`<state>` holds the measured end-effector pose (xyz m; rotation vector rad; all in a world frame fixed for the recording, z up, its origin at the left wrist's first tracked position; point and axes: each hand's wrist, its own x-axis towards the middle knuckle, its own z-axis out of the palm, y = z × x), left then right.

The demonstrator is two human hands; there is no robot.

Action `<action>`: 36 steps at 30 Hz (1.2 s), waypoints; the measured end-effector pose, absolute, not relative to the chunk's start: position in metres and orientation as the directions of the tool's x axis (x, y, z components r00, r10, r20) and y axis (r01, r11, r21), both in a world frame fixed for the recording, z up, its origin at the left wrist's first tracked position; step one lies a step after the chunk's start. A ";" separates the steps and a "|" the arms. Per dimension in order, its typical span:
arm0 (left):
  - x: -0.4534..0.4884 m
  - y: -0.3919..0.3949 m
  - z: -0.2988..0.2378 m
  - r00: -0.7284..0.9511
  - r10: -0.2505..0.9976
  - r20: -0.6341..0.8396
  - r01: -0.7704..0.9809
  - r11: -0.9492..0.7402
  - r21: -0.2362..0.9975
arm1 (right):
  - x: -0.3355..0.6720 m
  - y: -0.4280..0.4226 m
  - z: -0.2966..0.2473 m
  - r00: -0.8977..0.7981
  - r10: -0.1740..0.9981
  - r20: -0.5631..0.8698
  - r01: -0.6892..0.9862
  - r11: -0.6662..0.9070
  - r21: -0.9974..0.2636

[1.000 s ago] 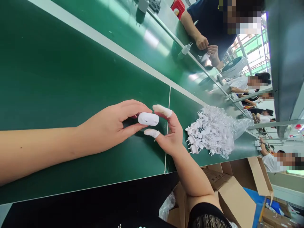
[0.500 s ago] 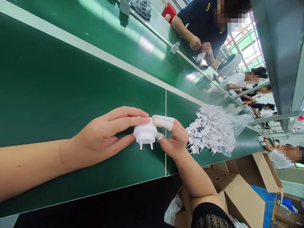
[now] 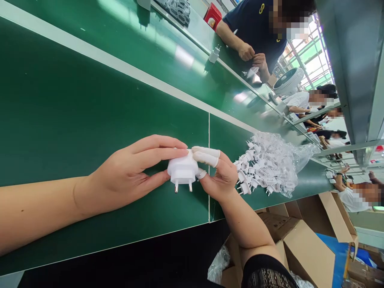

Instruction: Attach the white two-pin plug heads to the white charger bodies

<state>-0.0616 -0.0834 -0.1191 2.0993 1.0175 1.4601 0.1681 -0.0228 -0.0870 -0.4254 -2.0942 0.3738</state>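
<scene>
A white two-pin plug adapter is held between my two hands over the green table, its metal pins pointing toward me. My left hand grips it from the left, with fingers along the top and the thumb at its lower left side. From the right, my right hand pinches it, white finger cots covering the fingertips and thumb. The adapter's far side is hidden. To the right of my right hand lies a heap of similar white plug pieces, partly under a clear plastic bag.
Beyond a pale strip runs a green conveyor belt, with a white charger at its far edge. A co-worker in a dark shirt sits across. Open cardboard boxes stand at lower right, below the table edge.
The adapter has tilted slightly in my hands, its pins now a little lower. On the belt, the chargers have shifted left. Both hands keep their hold.
</scene>
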 end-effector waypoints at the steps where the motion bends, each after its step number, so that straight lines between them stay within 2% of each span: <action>1: -0.061 -0.083 -0.119 0.195 0.745 0.638 0.341 -0.661 0.668 | 0.168 -0.023 -0.087 -0.505 0.438 0.744 0.153 0.893 -0.423; 11: -0.060 -0.082 -0.110 0.235 0.746 0.624 0.360 -0.663 0.657 | 0.170 -0.027 -0.083 -0.512 0.475 0.716 0.183 0.874 -0.449; 17: -0.059 -0.086 -0.109 0.192 0.858 0.476 0.248 -0.512 0.823 | 0.170 -0.027 -0.082 -0.534 0.500 0.682 0.209 0.860 -0.466; 20: -0.059 -0.088 -0.105 0.184 0.897 0.403 0.240 -0.438 0.866 | 0.169 -0.027 -0.081 -0.524 0.505 0.686 0.195 0.855 -0.480; 36: -0.059 -0.088 -0.102 0.186 0.904 0.384 0.219 -0.419 0.881 | 0.168 -0.027 -0.082 -0.518 0.515 0.683 0.245 0.855 -0.458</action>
